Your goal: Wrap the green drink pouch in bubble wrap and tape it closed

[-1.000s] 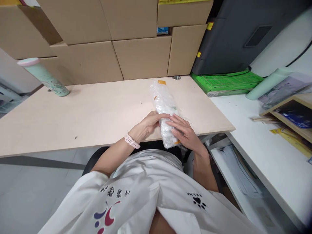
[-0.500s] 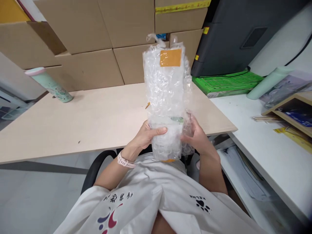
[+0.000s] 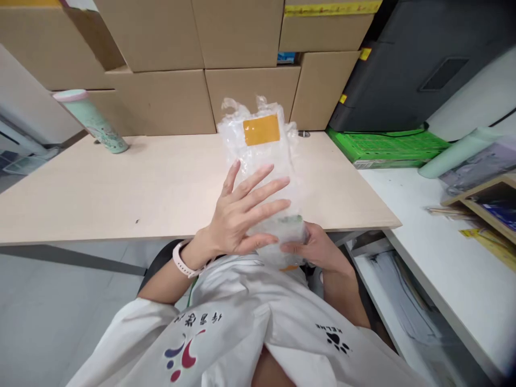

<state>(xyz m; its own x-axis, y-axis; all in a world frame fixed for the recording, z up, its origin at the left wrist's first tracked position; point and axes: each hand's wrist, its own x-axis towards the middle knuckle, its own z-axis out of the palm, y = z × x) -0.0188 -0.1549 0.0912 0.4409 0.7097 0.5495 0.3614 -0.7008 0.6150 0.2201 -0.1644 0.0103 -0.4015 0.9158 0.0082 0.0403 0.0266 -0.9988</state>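
A long sheet of bubble wrap (image 3: 262,156) stands tilted over the front edge of the table, with orange tape (image 3: 262,130) near its top. Its lower end is folded around something flat, of which a greenish patch shows through the plastic. My right hand (image 3: 322,247) grips this lower end from the right side, thumb in front. Spread and flat, my left hand (image 3: 245,212) is in front of the middle of the wrap; whether its palm touches the plastic I cannot tell. A pink band is on the left wrist.
Cardboard boxes (image 3: 161,102) are stacked along the back of the wooden table (image 3: 121,199). A mint tumbler (image 3: 94,121) stands at the left. On the right are a green crate (image 3: 391,148), a dark case (image 3: 403,70) and a white desk (image 3: 451,258) with a wooden organizer.
My left hand has let go of the bubble wrap's lower end and opened flat in front of it. The wrap's upper part has come down and leans left. My right hand keeps its hold.
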